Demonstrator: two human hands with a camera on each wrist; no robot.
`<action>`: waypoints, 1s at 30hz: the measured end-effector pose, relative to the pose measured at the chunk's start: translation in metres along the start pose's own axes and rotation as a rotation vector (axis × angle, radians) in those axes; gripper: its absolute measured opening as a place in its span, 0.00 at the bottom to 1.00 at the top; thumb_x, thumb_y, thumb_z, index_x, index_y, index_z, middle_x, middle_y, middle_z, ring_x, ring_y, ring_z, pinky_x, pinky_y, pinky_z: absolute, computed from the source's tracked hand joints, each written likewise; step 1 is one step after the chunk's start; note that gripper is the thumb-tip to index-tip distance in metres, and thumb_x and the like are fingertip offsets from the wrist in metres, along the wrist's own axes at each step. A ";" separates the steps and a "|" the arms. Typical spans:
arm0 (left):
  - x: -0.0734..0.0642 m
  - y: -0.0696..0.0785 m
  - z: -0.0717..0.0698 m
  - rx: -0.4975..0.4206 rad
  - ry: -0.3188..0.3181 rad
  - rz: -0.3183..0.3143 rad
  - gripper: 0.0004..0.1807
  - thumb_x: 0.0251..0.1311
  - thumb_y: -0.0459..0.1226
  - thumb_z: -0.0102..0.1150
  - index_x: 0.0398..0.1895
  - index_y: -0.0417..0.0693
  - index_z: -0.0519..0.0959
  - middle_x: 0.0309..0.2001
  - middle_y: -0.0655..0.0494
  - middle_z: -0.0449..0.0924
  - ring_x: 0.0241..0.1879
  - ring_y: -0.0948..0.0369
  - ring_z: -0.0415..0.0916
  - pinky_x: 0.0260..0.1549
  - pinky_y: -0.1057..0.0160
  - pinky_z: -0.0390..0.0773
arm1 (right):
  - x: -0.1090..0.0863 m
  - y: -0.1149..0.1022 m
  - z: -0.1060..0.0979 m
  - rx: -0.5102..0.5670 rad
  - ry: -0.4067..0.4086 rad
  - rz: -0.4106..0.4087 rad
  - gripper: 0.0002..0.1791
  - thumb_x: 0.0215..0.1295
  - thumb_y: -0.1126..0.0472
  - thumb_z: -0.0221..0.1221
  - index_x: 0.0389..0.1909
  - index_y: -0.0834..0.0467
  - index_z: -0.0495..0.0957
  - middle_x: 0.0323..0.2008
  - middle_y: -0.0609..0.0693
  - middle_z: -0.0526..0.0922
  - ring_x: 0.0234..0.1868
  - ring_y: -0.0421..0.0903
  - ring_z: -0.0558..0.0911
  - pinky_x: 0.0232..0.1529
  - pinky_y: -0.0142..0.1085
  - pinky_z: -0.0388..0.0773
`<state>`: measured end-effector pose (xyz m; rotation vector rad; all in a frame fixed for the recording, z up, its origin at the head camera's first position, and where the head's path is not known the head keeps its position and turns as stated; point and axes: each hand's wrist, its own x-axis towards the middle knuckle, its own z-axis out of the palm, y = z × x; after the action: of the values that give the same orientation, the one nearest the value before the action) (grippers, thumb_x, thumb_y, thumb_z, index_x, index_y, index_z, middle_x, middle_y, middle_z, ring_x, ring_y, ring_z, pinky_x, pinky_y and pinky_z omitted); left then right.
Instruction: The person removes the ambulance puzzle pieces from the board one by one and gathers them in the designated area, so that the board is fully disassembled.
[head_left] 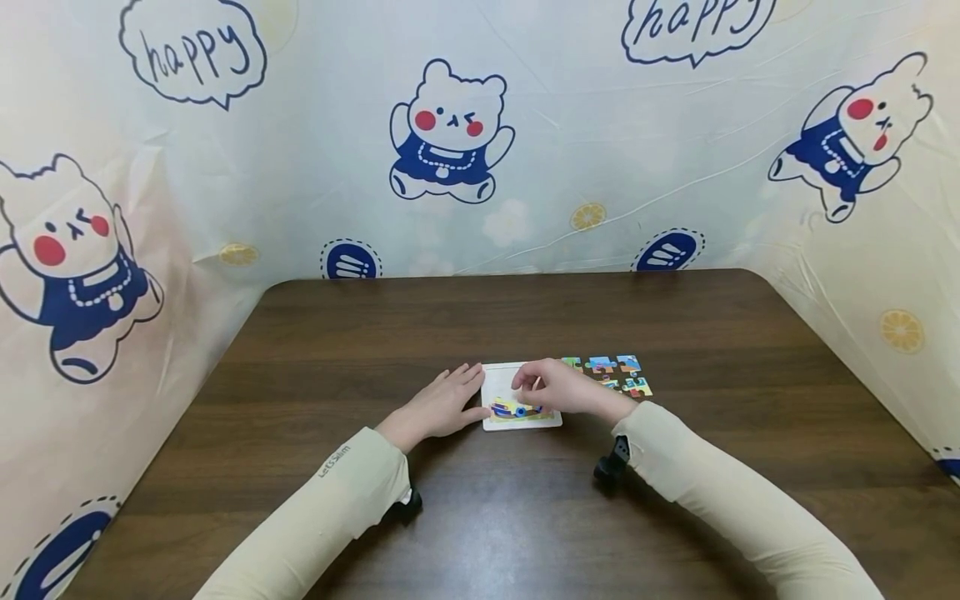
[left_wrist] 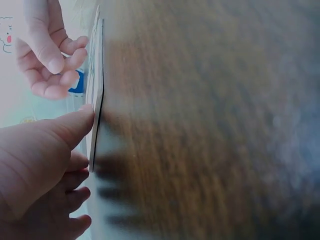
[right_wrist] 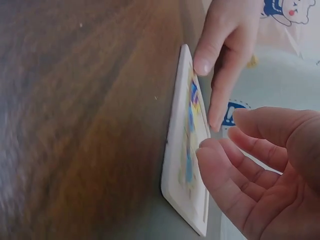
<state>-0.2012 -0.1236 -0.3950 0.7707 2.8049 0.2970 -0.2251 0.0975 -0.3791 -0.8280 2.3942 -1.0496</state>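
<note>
A white-framed jigsaw board [head_left: 495, 379] lies flat on the table, its near half filled with joined pieces [head_left: 516, 410] showing a yellow and blue picture. Against the board's left edge rests my left hand [head_left: 442, 402], fingers spread and fairly straight; its thumb [left_wrist: 80, 122] touches the rim in the left wrist view. My right hand [head_left: 561, 387] hovers over the right part of the board with loosely bent fingers. A gap shows between its thumb [right_wrist: 270, 125] and fingers in the right wrist view, with nothing held there. It hides part of the board in the head view.
Several loose jigsaw pieces [head_left: 628, 364] lie to the right of the board, partly behind my right wrist. The brown wooden table [head_left: 360, 325] reaches back to a printed cloth [head_left: 547, 167] with bears that hangs around it.
</note>
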 end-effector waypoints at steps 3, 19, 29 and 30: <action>0.000 -0.001 0.000 -0.001 -0.008 0.004 0.37 0.63 0.53 0.49 0.68 0.39 0.57 0.69 0.48 0.52 0.68 0.51 0.46 0.63 0.49 0.48 | 0.003 -0.001 0.005 0.004 -0.005 -0.009 0.07 0.60 0.67 0.58 0.40 0.64 0.77 0.26 0.48 0.75 0.21 0.44 0.75 0.23 0.34 0.76; 0.001 0.000 -0.002 0.022 -0.020 0.033 0.36 0.64 0.51 0.50 0.67 0.37 0.59 0.68 0.46 0.54 0.67 0.49 0.48 0.62 0.48 0.50 | 0.011 0.001 0.016 -0.024 -0.016 0.009 0.02 0.57 0.69 0.59 0.32 0.63 0.78 0.19 0.45 0.73 0.16 0.38 0.71 0.19 0.29 0.70; 0.001 0.001 -0.003 0.008 -0.027 0.021 0.36 0.63 0.51 0.51 0.67 0.37 0.59 0.68 0.46 0.53 0.67 0.49 0.48 0.62 0.48 0.49 | 0.014 -0.001 0.016 -0.034 -0.038 0.061 0.02 0.58 0.68 0.59 0.31 0.63 0.78 0.19 0.45 0.73 0.15 0.38 0.70 0.18 0.29 0.68; 0.001 0.001 -0.003 0.008 -0.027 0.021 0.36 0.63 0.50 0.51 0.67 0.37 0.59 0.68 0.46 0.53 0.67 0.49 0.48 0.62 0.48 0.49 | 0.014 -0.001 0.016 -0.018 -0.040 0.072 0.02 0.58 0.68 0.59 0.31 0.63 0.78 0.19 0.46 0.73 0.15 0.38 0.70 0.18 0.29 0.67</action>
<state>-0.2026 -0.1229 -0.3922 0.8009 2.7757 0.2767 -0.2259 0.0794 -0.3898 -0.7563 2.3849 -0.9761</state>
